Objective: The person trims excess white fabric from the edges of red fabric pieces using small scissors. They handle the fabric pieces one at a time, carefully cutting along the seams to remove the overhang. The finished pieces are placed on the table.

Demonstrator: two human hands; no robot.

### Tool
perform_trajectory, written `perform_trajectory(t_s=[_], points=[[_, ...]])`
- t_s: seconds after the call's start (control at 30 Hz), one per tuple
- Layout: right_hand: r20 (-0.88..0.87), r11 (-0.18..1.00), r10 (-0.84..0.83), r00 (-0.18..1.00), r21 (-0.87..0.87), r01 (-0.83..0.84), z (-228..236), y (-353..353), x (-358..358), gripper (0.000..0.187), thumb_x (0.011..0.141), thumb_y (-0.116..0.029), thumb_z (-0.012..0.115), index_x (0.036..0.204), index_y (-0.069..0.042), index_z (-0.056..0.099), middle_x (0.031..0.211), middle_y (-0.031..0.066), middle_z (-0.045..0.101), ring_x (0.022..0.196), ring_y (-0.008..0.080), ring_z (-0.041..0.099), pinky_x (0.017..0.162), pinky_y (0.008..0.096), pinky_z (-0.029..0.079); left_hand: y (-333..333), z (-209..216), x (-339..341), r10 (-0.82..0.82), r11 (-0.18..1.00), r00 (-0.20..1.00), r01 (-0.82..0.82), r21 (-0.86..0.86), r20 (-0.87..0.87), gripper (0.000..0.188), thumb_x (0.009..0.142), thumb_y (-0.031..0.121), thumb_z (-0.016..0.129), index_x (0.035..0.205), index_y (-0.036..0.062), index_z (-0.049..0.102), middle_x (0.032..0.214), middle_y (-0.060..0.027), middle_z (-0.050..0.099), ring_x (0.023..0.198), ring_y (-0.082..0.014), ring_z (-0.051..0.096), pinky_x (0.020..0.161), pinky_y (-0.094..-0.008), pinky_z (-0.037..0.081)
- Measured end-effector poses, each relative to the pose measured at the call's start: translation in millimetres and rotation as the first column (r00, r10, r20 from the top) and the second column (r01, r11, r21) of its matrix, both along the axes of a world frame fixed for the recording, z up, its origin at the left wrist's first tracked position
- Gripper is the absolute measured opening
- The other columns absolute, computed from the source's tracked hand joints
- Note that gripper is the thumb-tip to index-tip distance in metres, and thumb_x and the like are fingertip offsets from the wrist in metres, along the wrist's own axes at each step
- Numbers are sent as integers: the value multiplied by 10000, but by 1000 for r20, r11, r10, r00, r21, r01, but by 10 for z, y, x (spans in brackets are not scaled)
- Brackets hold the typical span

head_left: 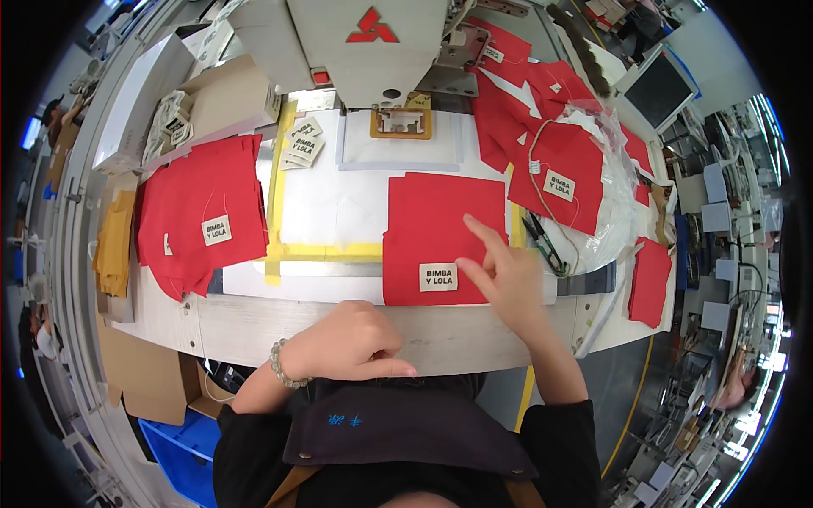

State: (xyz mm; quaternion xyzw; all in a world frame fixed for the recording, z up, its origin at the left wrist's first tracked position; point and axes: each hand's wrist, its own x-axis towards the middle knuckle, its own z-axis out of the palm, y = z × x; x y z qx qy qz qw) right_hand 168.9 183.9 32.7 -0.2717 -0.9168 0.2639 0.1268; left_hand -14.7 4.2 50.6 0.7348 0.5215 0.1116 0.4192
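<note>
A red fabric piece (444, 224) lies at the front middle of the work surface, with a white printed label (438, 278) near its lower edge. My right hand (506, 279) hovers over or rests on its right side; I cannot tell which. Thumb and index finger are spread apart, the thumb close to the label, and nothing is between them. My left hand (347, 340), with a bead bracelet at the wrist, is at the table's front edge. Its fingers are curled in and its thumb points right. No object shows in it.
A sewing machine head (373, 51) with a clamp frame (400, 124) stands ahead. Loose labels (303, 146) lie left of the clamp. Red fabric stacks are at left (203, 195) and right (563, 173), near black thread snips (546, 245). An open carton (224, 106) holds labels.
</note>
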Motion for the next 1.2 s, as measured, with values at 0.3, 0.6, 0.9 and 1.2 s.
perform_trajectory(t_s=[0.3,0.6,0.9,1.2], points=[[105,825,-338,935,511,241,217,1228,641,527,689,-241,760,1173,-109,597,1154,75,534,1071,232,500,877,388,336,53,-21,118,218,892,967,-254,375,135,288,691,-58,568,919,111,617,914,-4,582,921,-185,522,820,-318,360],[93,878,-223,970,453,159,196,1226,743,436,659,-171,749,1069,-129,605,1197,34,565,1107,193,488,901,368,294,110,-25,122,189,880,963,-253,403,192,264,717,-50,568,924,105,620,895,-10,599,903,-190,552,830,-318,380],[-38,916,-142,989,373,146,82,1284,792,319,744,23,621,1049,-72,635,1188,74,600,1108,253,534,943,341,399,123,-11,162,198,855,954,-281,436,227,279,706,-67,570,904,121,628,858,20,617,832,-176,568,792,-307,393],[-441,813,-192,877,428,394,484,996,754,326,722,119,605,1003,-34,668,1041,108,650,960,252,622,818,316,489,87,-39,142,220,842,949,-301,448,225,230,737,-33,608,919,106,625,874,-8,612,834,-184,572,746,-304,410]])
